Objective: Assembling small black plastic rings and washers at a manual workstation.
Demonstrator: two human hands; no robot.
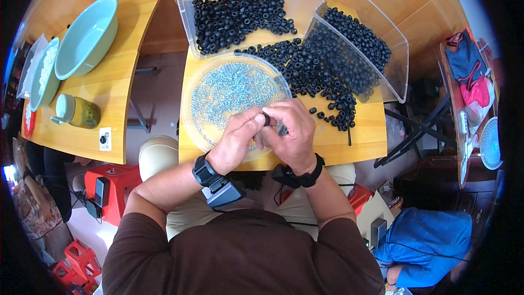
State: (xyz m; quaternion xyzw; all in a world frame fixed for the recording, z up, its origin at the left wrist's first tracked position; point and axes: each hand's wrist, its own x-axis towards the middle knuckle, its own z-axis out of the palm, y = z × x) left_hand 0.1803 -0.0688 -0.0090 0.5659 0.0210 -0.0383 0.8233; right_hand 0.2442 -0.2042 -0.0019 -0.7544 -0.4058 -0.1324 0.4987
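The left hand (pixel 237 139) and right hand (pixel 295 134) pinch a black piece (pixel 266 119) above the round tub's (pixel 186 112) near right side.

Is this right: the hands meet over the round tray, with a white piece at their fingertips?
Not quite: the piece is black, as the head view shows. The left hand and right hand do meet over the round tray.

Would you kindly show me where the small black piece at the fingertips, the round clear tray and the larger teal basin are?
Small black piece (pixel 266 119), head view: its visible side.
Round clear tray (pixel 186 112), head view: its left wall.
Larger teal basin (pixel 87 39), head view: its bare inside.
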